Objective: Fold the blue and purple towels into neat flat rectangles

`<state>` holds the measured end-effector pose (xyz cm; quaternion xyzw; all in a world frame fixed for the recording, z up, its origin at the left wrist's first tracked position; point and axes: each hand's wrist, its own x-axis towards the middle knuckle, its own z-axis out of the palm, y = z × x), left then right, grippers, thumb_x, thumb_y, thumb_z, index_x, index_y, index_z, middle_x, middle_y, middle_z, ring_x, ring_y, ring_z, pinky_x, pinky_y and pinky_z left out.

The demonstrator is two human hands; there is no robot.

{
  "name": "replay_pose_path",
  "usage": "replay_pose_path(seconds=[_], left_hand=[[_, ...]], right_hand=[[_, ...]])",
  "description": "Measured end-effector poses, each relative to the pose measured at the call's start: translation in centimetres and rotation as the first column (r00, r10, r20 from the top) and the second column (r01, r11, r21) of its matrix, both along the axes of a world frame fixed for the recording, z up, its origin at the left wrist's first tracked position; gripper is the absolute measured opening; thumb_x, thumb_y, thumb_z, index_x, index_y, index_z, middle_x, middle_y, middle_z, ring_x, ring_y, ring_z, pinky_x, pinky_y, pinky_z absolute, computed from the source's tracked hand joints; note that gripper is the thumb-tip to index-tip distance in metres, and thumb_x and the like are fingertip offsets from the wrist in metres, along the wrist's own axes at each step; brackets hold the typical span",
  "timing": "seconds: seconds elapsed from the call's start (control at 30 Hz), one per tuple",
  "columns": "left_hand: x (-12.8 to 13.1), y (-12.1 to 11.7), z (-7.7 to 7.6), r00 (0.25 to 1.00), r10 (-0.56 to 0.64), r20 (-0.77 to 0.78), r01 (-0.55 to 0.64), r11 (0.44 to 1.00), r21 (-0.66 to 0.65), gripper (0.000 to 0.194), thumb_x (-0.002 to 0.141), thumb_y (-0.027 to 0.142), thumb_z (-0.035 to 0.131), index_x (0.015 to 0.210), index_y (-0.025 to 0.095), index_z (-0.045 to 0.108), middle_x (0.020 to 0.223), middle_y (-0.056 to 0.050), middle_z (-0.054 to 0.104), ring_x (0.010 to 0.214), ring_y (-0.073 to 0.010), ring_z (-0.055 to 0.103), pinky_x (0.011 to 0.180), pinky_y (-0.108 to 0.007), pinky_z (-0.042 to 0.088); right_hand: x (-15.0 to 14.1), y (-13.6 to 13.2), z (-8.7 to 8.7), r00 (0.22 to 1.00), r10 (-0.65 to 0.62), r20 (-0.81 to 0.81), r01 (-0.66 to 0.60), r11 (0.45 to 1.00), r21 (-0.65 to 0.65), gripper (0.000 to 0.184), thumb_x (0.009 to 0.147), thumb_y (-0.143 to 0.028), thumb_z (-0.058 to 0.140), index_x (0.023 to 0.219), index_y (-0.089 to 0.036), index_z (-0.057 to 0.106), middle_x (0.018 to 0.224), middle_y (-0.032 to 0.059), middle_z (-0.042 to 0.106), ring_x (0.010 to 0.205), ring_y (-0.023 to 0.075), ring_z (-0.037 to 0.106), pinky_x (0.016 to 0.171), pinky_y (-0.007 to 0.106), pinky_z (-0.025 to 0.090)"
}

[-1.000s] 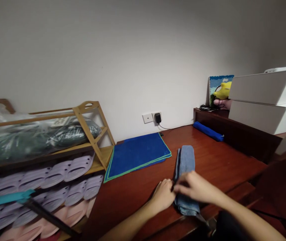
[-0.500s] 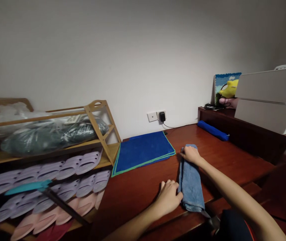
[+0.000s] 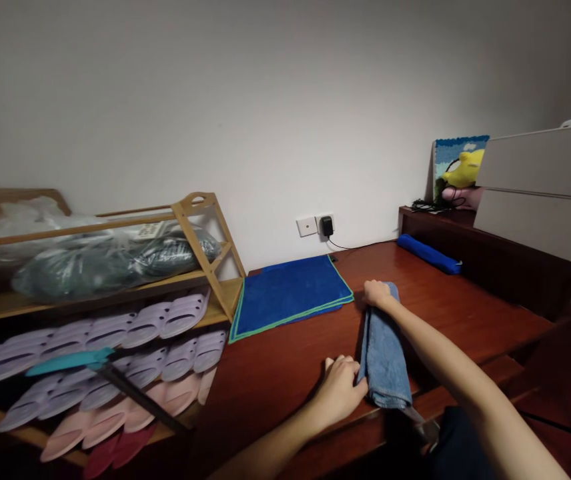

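A long, narrow folded denim-blue cloth [image 3: 386,360] lies on the reddish-brown wooden table, its near end by the table's front edge. My right hand [image 3: 378,293] is closed over its far end, the fingers curled round the left corner. My left hand [image 3: 340,387] is at the near left edge, with curled fingers and the thumb pinching that edge. What exactly the left fingertips hold is partly hidden. Farther back on the left, a flat blue cloth with green edging [image 3: 290,293] lies spread in layers.
A rolled blue bundle [image 3: 429,254] lies by the raised ledge at right, where white boxes [image 3: 540,167] and plush toys stand. A plugged black adapter [image 3: 326,227] trails a cable at the wall. At left, a wooden rack [image 3: 205,267] holds several slippers and bagged items.
My right hand has moved from the middle of the denim-blue cloth to its far end. My left hand stays beside the near left edge. The view has shifted slightly.
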<state>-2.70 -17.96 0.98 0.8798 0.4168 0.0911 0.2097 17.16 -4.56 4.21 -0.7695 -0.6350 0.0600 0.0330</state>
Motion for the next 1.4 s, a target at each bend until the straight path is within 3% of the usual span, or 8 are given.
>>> replay_pose_path(seconds=[0.13, 0.37, 0.73, 0.93, 1.07, 1.17, 1.3, 1.4], left_hand=[[0.2, -0.4, 0.5, 0.995, -0.015, 0.101, 0.02, 0.999, -0.048, 0.024, 0.087, 0.032, 0.044, 0.07, 0.019, 0.055, 0.082, -0.002, 0.061, 0.08, -0.0169, 0.055, 0.074, -0.03, 0.035], [-0.3, -1.6, 1.2, 0.98, 0.014, 0.201, -0.009, 1.0, -0.028, 0.02, 0.086, 0.031, 0.047, 0.072, 0.021, 0.055, 0.085, -0.002, 0.061, 0.078, -0.0159, 0.055, 0.071, -0.027, 0.037], [-4.6, -2.6, 2.1, 0.988, 0.117, -0.103, -0.108, 0.99, 0.085, 0.033, 0.087, 0.039, 0.044, 0.065, 0.022, 0.06, 0.074, -0.005, 0.063, 0.074, -0.02, 0.059, 0.073, -0.033, 0.038], [-5.7, -1.0, 1.4, 0.98, 0.17, -0.106, -0.154, 0.977, 0.146, 0.04, 0.089, 0.05, 0.041, 0.073, 0.02, 0.062, 0.081, -0.006, 0.065, 0.08, -0.0224, 0.06, 0.073, -0.033, 0.039], [-5.7, 1.6, 1.6, 0.966, 0.234, -0.108, -0.214, 0.962, 0.171, 0.04, 0.09, 0.05, 0.039, 0.08, 0.019, 0.062, 0.088, -0.009, 0.065, 0.086, -0.0248, 0.06, 0.076, -0.036, 0.041], [-5.1, 3.3, 1.7, 0.968, 0.249, -0.028, -0.23, 0.926, 0.301, 0.041, 0.09, 0.046, 0.04, 0.111, 0.015, 0.058, 0.115, -0.015, 0.059, 0.109, -0.0294, 0.052, 0.09, -0.041, 0.038], [-4.6, 4.5, 0.8, 0.999, -0.002, -0.037, 0.014, 0.944, 0.33, 0.053, 0.092, 0.04, 0.039, 0.141, 0.021, 0.032, 0.15, -0.011, 0.028, 0.139, -0.0272, 0.02, 0.108, -0.049, 0.02], [-4.7, 4.9, -0.2, 0.988, -0.084, -0.127, 0.107, 0.976, 0.192, 0.051, 0.094, 0.041, 0.031, 0.142, 0.023, 0.031, 0.153, -0.01, 0.023, 0.14, -0.0264, 0.017, 0.108, -0.054, 0.019]], right_hand=[[0.4, -0.1, 1.2, 0.997, -0.071, -0.04, 0.074, 0.994, 0.083, 0.037, 0.082, -0.039, 0.057, 0.107, -0.012, 0.065, 0.109, 0.0183, 0.064, 0.102, 0.0258, 0.062, 0.081, 0.033, 0.046], [-3.1, 0.5, 1.8, 0.992, -0.013, -0.125, 0.039, 0.978, 0.207, 0.035, 0.086, -0.039, 0.042, 0.106, -0.021, 0.065, 0.104, 0.0101, 0.068, 0.099, 0.0231, 0.062, 0.075, 0.028, 0.045], [-9.2, 1.2, -0.1, 0.951, 0.283, -0.123, -0.262, 0.951, 0.162, 0.034, 0.087, -0.044, 0.048, 0.093, -0.018, 0.069, 0.097, 0.0118, 0.069, 0.095, 0.0231, 0.063, 0.077, 0.028, 0.044], [-6.3, -1.7, 1.2, 0.874, 0.484, -0.046, -0.463, 0.858, 0.224, 0.041, 0.086, -0.045, 0.053, 0.116, -0.018, 0.061, 0.129, 0.0136, 0.053, 0.122, 0.0269, 0.044, 0.1, 0.042, 0.031], [-3.2, -5.4, 1.7, 0.709, 0.687, -0.158, -0.667, 0.726, 0.166, 0.056, 0.081, -0.055, 0.055, 0.131, -0.029, 0.05, 0.146, 0.0093, 0.036, 0.134, 0.0286, 0.029, 0.105, 0.053, 0.018], [-1.5, -7.8, 1.8, 0.607, 0.741, -0.286, -0.75, 0.654, 0.101, 0.052, 0.086, -0.058, 0.044, 0.132, -0.034, 0.048, 0.146, 0.0059, 0.037, 0.137, 0.0264, 0.024, 0.107, 0.054, 0.011], [1.8, -9.2, 1.4, 0.68, 0.679, -0.278, -0.69, 0.72, 0.072, 0.05, 0.089, -0.058, 0.038, 0.126, -0.03, 0.056, 0.146, 0.0069, 0.037, 0.137, 0.0282, 0.025, 0.107, 0.055, 0.009], [5.3, -8.9, 0.8, 0.751, 0.598, -0.28, -0.601, 0.795, 0.086, 0.052, 0.087, -0.06, 0.04, 0.114, -0.024, 0.064, 0.133, 0.0103, 0.052, 0.123, 0.0277, 0.046, 0.104, 0.047, 0.027]])
